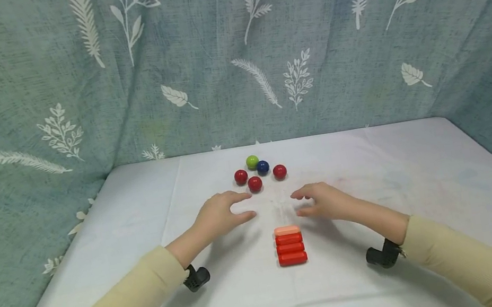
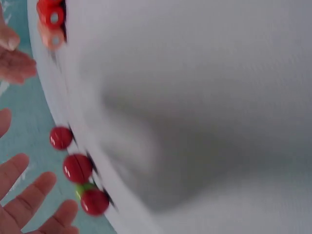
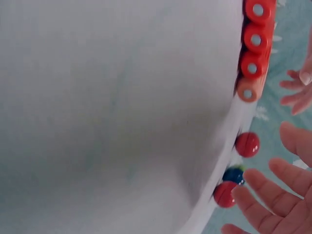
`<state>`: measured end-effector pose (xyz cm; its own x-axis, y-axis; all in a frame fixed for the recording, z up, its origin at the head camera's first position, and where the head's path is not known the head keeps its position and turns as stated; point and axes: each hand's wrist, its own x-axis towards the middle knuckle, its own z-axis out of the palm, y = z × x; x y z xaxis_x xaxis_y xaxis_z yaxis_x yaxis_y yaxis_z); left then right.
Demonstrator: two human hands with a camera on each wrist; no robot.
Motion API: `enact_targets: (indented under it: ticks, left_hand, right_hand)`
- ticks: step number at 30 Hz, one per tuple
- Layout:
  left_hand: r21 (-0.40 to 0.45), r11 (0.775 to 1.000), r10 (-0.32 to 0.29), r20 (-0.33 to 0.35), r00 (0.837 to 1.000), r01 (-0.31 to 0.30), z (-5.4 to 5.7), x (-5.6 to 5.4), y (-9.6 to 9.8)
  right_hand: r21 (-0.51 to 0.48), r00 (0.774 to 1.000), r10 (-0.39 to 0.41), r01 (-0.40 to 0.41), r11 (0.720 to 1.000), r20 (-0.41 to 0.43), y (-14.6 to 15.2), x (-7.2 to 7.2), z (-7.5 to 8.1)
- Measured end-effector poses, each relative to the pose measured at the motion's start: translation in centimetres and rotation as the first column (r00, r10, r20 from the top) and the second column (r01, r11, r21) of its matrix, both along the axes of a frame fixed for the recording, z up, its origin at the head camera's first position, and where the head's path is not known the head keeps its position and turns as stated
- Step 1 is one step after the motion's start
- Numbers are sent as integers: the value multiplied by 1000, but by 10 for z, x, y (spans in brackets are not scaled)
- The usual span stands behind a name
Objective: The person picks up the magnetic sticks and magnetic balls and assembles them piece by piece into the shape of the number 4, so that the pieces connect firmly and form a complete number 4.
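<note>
My left hand (image 1: 219, 215) hovers over the white table, thumb and fingers apart, with nothing between them. Its fingertips are nearest a glossy red ball (image 1: 255, 184). Opposite it, my right hand (image 1: 323, 201) also hovers with parted, gently bent fingers and holds nothing. A second red ball (image 1: 241, 177), a green ball (image 1: 252, 162), a blue ball (image 1: 263, 167) and a third red ball (image 1: 280, 171) cluster beyond the hands. Between and nearer than the hands lie three red cylinders (image 1: 290, 248) and a salmon-pink cylinder (image 1: 287, 230), side by side in a row. Pale round centres mark their ends in the right wrist view.
A white cloth covers the table (image 1: 392, 280). Behind it and at both sides hangs a green-grey curtain (image 1: 214, 72) with white leaf prints. Dark cameras are strapped below the left wrist (image 1: 196, 278) and right wrist (image 1: 384, 254).
</note>
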<state>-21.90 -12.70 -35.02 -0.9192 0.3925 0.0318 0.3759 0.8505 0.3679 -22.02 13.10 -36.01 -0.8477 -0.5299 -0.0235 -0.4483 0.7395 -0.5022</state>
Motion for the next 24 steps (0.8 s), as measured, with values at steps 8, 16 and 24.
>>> enact_targets:
  ticks: [8,16,24]
  left_hand:
    - [107,994,-42,179,983,23,-11,7,19]
    - [158,983,-128,219,967,94,-14,8,28]
    - [198,967,-206,229,951,161,-19,6,36]
  right_hand:
    - [-36,998,49,-47,998,45,-2,8,-5]
    - [-67,991,133,-130,989,35,-2,10,-9]
    - [-87,986,145,-138,987,78,-3,8,-13]
